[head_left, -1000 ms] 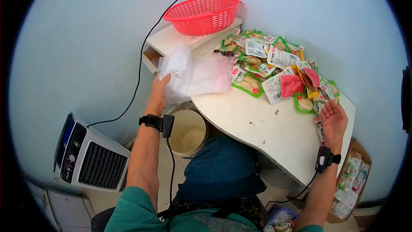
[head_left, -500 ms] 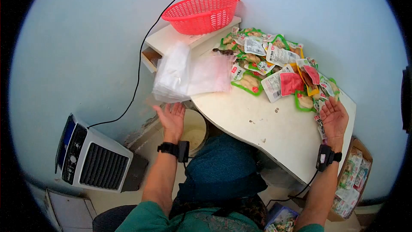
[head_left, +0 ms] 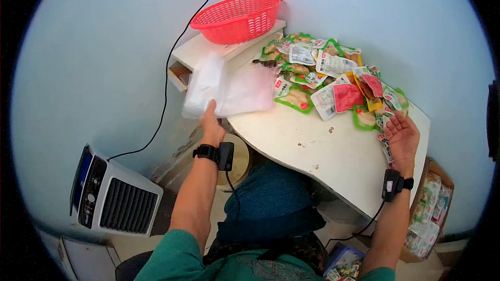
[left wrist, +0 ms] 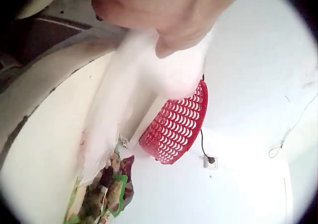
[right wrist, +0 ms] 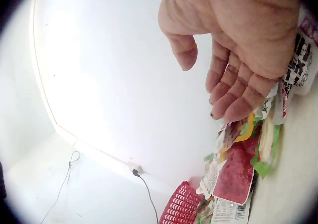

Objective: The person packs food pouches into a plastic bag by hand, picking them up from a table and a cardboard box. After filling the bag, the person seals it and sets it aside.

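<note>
A stack of clear plastic bags (head_left: pixel 245 93) lies across the left end of the white table (head_left: pixel 281 135), its left part hanging over the edge. My left hand (head_left: pixel 212 125) pinches the stack's near edge, thumb on top and the other fingers beneath. In the left wrist view the thumb (left wrist: pixel 166 44) presses on the whitish plastic. My right hand (head_left: pixel 402 138) lies palm up at the table's right side, fingers loosely bent and holding nothing. Beside it spreads a heap of sealed food packets (head_left: pixel 336 65), some green-edged, one with a red panel (right wrist: pixel 236 172).
A red plastic basket (head_left: pixel 237 21) stands on a white raised shelf (head_left: pixel 192 49) at the back left. Below the table edge is a pale bucket (head_left: pixel 237 158). An air cooler (head_left: pixel 127 198) stands at left, and a cardboard box (head_left: pixel 435 169) of packets at right.
My left hand let go of the bags' left side, drew back with its palm up, then moved forward again and took the near edge. My right hand has stayed in place.
</note>
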`<state>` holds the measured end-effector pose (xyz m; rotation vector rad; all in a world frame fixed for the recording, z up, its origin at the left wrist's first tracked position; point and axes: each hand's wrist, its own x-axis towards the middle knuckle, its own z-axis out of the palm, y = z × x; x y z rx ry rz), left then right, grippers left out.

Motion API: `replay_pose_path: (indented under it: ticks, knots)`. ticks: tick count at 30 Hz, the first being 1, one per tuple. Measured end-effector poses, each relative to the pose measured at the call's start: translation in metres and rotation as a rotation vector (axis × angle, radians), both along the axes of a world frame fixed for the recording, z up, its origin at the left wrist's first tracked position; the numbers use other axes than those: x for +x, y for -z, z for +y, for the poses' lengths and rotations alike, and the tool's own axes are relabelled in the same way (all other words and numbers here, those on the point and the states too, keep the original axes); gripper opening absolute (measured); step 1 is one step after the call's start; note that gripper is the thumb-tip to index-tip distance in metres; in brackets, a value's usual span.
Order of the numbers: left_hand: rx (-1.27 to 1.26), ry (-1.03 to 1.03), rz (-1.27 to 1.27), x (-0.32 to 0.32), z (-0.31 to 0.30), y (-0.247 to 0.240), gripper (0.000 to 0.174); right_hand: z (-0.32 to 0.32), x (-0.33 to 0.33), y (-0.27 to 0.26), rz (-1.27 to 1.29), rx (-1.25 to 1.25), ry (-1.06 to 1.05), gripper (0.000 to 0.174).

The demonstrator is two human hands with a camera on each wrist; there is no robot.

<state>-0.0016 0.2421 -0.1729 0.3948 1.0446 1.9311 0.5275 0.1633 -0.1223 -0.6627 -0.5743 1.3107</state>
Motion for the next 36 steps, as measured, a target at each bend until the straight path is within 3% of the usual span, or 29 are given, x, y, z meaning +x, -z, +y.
replay_pose_path:
  ticks: [3,9,18,27,36]
  knots:
    - [0.020,-0.186,0.079,0.005,0.005,-0.009,0.042,0.002,0.002,0.002,-0.001,0.005,-0.011,0.034]
    - [0.151,0.010,0.312,-0.001,-0.003,-0.020,0.039,-0.001,-0.005,-0.003,-0.004,0.007,-0.014,0.033]
    - [0.263,0.421,-0.064,-0.004,-0.004,-0.041,0.040,-0.002,-0.008,-0.004,-0.018,-0.013,0.018,0.033]
    - [0.255,0.478,-0.208,-0.007,0.010,-0.037,0.043,-0.001,-0.009,-0.005,-0.040,-0.020,0.011,0.036]
    - [0.172,0.321,-0.167,-0.011,0.009,-0.029,0.044,-0.003,-0.014,-0.008,-0.084,-0.020,0.014,0.038]
